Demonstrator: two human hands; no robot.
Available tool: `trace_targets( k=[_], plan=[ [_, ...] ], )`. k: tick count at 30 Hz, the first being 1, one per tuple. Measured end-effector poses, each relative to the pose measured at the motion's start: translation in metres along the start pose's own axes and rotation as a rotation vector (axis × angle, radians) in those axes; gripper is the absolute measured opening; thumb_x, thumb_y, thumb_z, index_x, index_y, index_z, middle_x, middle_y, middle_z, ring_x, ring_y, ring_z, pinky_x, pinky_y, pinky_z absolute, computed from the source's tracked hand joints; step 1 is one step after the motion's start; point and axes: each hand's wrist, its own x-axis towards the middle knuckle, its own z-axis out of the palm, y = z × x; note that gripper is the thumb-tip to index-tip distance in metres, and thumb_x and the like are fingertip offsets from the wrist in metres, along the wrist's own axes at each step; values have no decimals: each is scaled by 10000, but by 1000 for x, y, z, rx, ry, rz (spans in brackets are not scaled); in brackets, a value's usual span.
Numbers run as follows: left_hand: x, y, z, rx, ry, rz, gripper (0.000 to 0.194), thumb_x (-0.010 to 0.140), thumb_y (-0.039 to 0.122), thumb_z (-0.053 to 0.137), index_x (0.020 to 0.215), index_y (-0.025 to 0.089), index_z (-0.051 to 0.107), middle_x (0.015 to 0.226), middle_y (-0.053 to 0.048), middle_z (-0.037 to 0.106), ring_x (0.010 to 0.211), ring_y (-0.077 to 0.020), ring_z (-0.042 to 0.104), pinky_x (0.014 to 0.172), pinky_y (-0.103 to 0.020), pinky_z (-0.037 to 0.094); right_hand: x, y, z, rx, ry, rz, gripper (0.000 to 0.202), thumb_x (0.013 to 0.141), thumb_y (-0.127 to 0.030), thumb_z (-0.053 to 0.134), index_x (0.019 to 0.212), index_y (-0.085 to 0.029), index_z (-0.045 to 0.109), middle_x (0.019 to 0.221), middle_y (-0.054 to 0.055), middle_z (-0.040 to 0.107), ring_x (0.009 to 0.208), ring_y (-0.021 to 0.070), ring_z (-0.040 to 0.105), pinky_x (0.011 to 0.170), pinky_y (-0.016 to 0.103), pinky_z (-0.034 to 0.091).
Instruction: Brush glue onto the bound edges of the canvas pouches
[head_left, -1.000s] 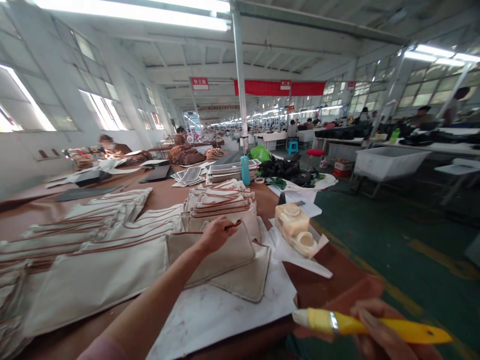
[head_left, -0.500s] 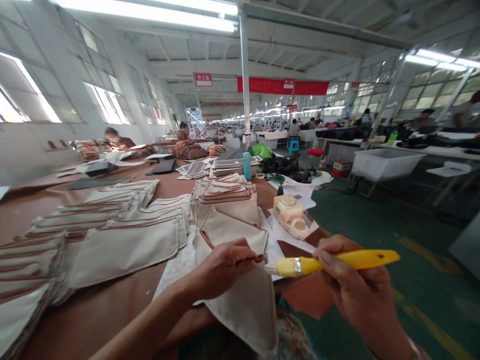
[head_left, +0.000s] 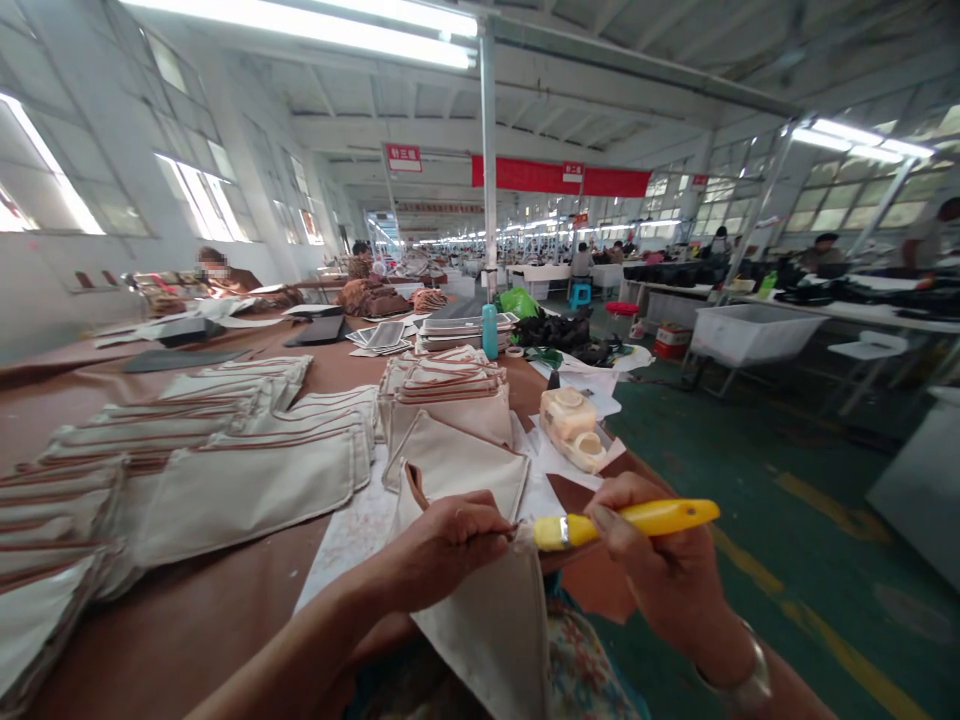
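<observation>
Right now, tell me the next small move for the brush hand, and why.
Probably stroke the bristles along the canvas piece's edge: the right hand holds the yellow brush with its tip at the spot pinched by the left hand.

Beige canvas pouch (head_left: 480, 600) draped over table edge; yellow-handled brush (head_left: 622, 522) level, bristles touching it.

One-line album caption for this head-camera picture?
Left hand holds a canvas piece; right hand brings a yellow brush.
</observation>
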Motion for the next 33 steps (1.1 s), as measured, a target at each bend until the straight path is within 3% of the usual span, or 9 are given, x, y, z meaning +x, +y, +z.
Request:
trace_targets(
  k=[4, 9, 13, 15, 17, 21, 23, 29, 33],
  plan=[
    [-6, -2, 9, 52, 51, 17, 190, 978, 233, 544, 877, 173, 692, 887, -4, 601, 763, -98, 577, 678, -183, 421, -4, -3, 3, 11, 41, -24, 170, 963, -274, 585, 821, -193, 628, 681, -6, 523, 551, 133, 461, 493, 239, 379],
    [-15, -14, 34, 353, 238, 210, 126, 965, 275, 604, 913, 197, 688, 830, -3, 572, 723, -107, 545, 644, -212, 394, -10, -9, -8, -112, -69, -87, 159, 934, -236, 605, 778, -211, 626, 686, 2, 568, 606, 156, 525, 532, 245, 408],
    [-24, -16, 50, 711, 297, 352, 160, 1000, 259, 531, 904, 201, 645, 794, -2, 554, 647, -134, 468, 566, -288, 324, -9, -3, -27, -39, 11, 18, 171, 967, -263, 590, 812, -210, 638, 721, -1, 532, 604, 140, 462, 503, 236, 358],
    [-27, -13, 53, 804, 299, 416, 135, 1001, 219, 513, 926, 197, 622, 814, -2, 570, 669, -146, 471, 576, -310, 324, -9, -2, -29, 40, -13, 75, 163, 976, -276, 598, 833, -205, 633, 725, -6, 512, 591, 133, 428, 489, 238, 333],
    [-29, -9, 52, 830, 296, 472, 126, 1002, 194, 486, 971, 183, 607, 831, -8, 580, 678, -151, 470, 590, -320, 342, -9, -4, -26, 71, -99, 109, 152, 984, -285, 597, 857, -206, 623, 715, -15, 503, 582, 127, 416, 497, 239, 333],
    [-30, -6, 50, 852, 274, 505, 188, 1015, 172, 400, 994, 157, 587, 796, -22, 563, 663, -161, 459, 589, -329, 358, -9, -17, -18, 35, -438, 139, 169, 993, -285, 553, 848, -207, 591, 709, -17, 523, 597, 135, 454, 538, 248, 376],
    [-30, -7, 50, 860, 279, 514, 190, 1008, 154, 391, 989, 157, 579, 783, -22, 558, 659, -161, 463, 591, -330, 362, -7, -22, -22, -23, -541, 134, 197, 995, -285, 532, 820, -206, 580, 722, -8, 538, 612, 141, 469, 552, 257, 385],
    [-32, -7, 55, 866, 321, 543, 177, 999, 146, 398, 992, 153, 575, 783, -31, 564, 643, -153, 470, 577, -322, 361, -6, -26, -24, -50, -340, 81, 158, 1011, -298, 547, 887, -210, 589, 761, -8, 534, 636, 137, 474, 551, 240, 383],
    [-36, -16, 55, 859, 294, 502, 200, 1019, 171, 400, 981, 163, 596, 779, -24, 564, 666, -151, 482, 594, -311, 375, -11, -21, -13, -52, -530, 162, 213, 1007, -317, 526, 839, -201, 588, 661, -24, 499, 578, 132, 440, 527, 240, 371]
  ],
)
